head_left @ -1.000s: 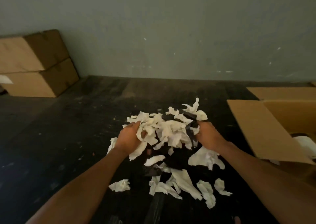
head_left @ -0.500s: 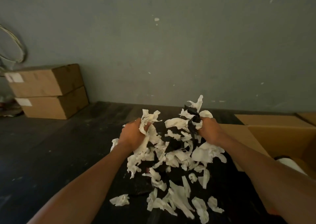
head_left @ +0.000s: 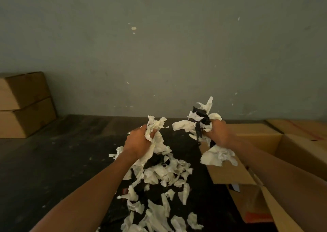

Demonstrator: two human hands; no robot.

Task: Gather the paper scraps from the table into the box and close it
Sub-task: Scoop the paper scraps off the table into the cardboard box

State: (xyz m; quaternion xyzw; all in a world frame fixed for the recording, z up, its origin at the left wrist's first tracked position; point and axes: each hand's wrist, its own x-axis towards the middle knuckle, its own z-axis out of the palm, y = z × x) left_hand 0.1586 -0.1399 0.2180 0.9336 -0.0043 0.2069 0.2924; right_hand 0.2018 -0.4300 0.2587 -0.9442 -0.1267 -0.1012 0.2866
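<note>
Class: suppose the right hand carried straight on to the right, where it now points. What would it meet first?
Probably the open box: the right hand, clutching scraps, is already over its near flap. Depth is uncertain.

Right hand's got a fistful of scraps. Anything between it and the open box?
Nothing visible blocks it. The right hand holds its scraps just over the near flap of the open box, and that flap is folded outward. The left hand holds its own bunch further left, clear of that path.
</note>
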